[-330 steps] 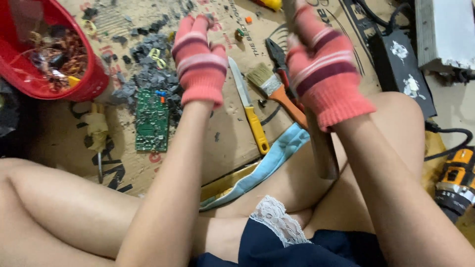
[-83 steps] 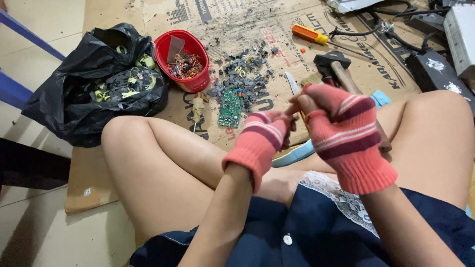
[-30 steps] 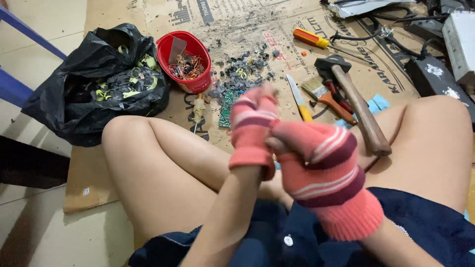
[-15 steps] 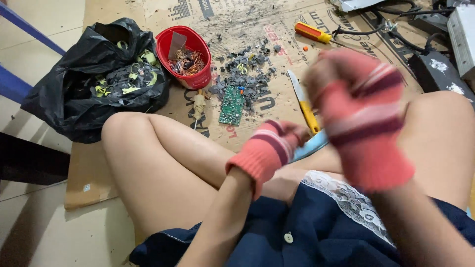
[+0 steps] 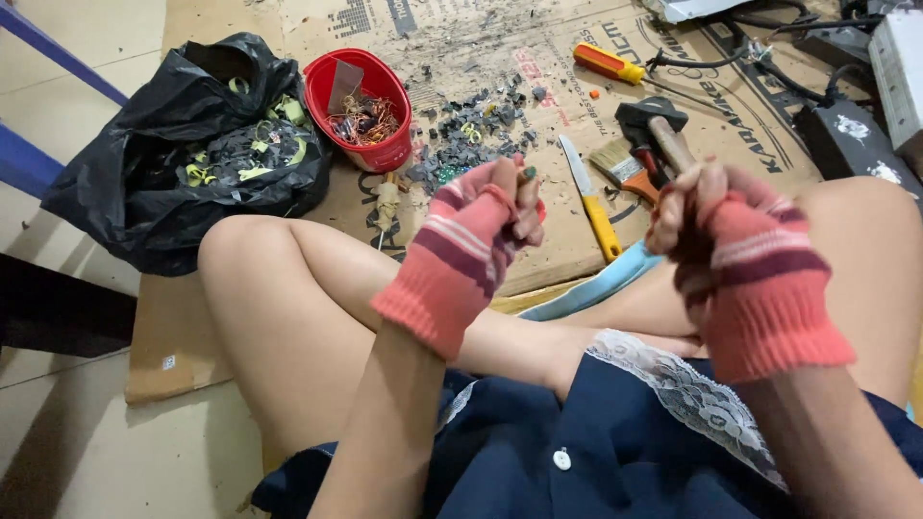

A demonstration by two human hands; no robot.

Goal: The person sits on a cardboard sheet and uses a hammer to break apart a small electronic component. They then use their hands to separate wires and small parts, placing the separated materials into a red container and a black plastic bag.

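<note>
Drawn apart since half a second ago: left hand [image 5: 481,226] pinching a small dark component [image 5: 528,174] in closed fingertips above the knee, right hand [image 5: 716,226] clenched, its contents hidden, hammer [image 5: 657,130] partly covered behind.

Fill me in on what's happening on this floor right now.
A person sits cross-legged on cardboard, wearing pink striped fingerless gloves. The left hand pinches a small dark-green part at its fingertips. The right hand is closed in a fist; what it holds cannot be seen. In front lie a red tub of wire scraps, a pile of dark electronic bits, a yellow-handled knife, a brush, a hammer and a screwdriver. A black bag sits to the left.
</note>
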